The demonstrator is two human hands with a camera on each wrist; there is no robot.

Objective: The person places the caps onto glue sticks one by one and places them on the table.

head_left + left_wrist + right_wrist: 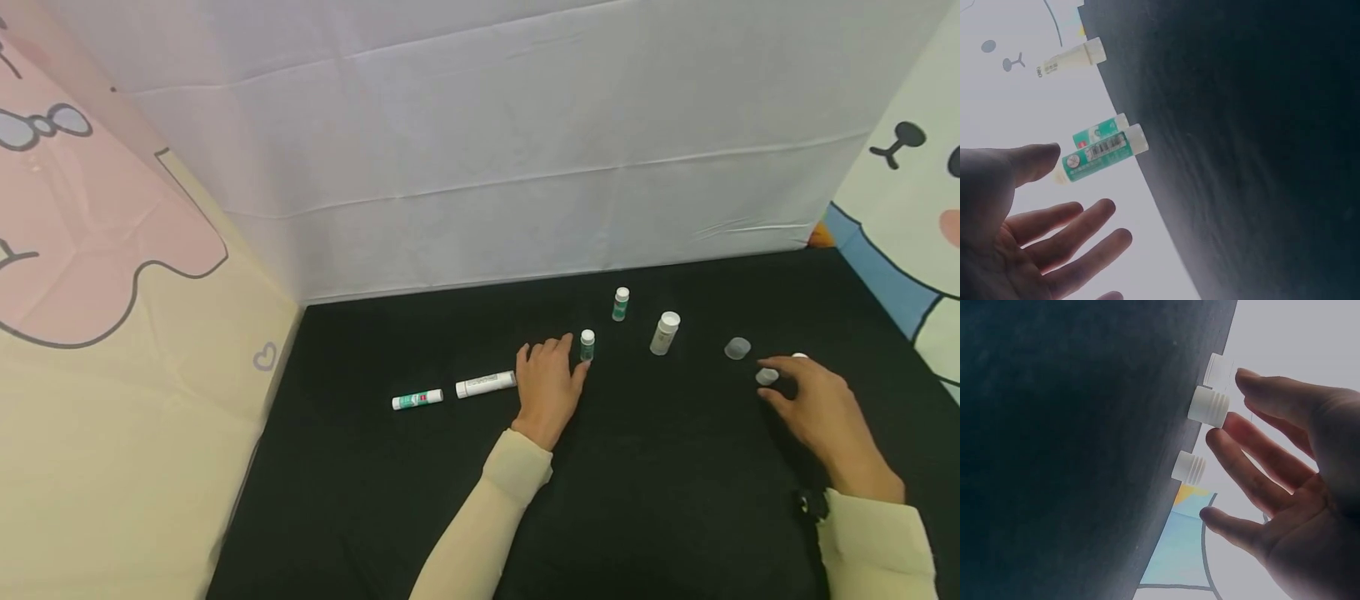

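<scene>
My left hand (547, 387) is beside a standing green-labelled glue stick (587, 345), thumb and fingers spread around its near side. A gap shows between the fingers and this glue stick (1100, 154) in the left wrist view. Behind it stand a smaller-looking green-labelled glue stick (620, 304) and a pale one (663, 333). At the right, my right hand (821, 408) reaches around a small whitish cap (767, 377), thumb and fingers apart. The ribbed cap (1209, 406) lies near the fingertips in the right wrist view; contact is unclear.
Two more caps, one translucent (738, 348) and one white (799, 356), are near the right hand. Left of the left hand lie a white tube (486, 384) and a green-and-white tube (417, 399). White cloth (450, 150) rises behind the black table (345, 483).
</scene>
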